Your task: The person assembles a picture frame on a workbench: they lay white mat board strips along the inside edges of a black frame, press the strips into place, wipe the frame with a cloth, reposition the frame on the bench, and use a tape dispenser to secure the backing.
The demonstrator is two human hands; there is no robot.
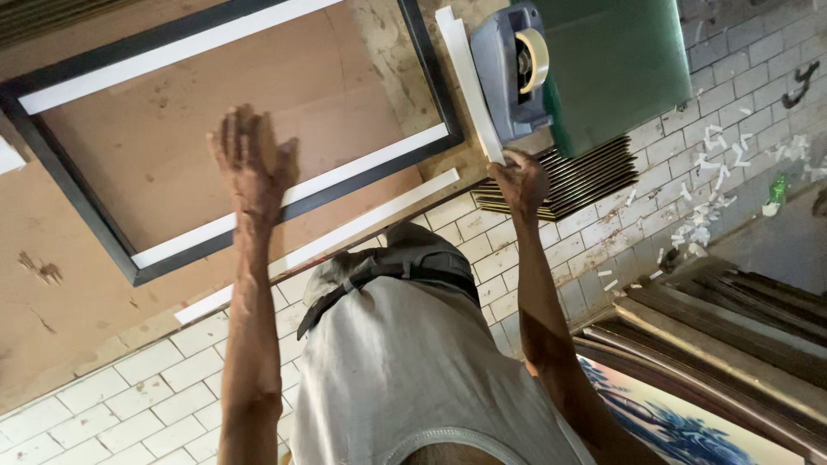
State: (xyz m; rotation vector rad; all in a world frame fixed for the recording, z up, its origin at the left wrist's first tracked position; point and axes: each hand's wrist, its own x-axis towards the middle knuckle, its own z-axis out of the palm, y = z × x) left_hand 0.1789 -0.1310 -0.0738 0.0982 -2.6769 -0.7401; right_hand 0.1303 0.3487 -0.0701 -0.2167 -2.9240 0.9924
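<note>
Pressure from the left hand [250, 164], spread flat on the backing board [172, 138] inside the black frame [86, 215], steadies it near the workbench's [52, 301] edge, while the right hand [517, 179] pinches a white strip [469, 82] beside the tape dispenser [510, 69]; keep that strip square.

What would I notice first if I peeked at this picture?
First, the big black frame lying on the brown board, with the left hand pressed flat on it. To its right, the right hand pinches a white strip beside a grey tape dispenser.
</note>
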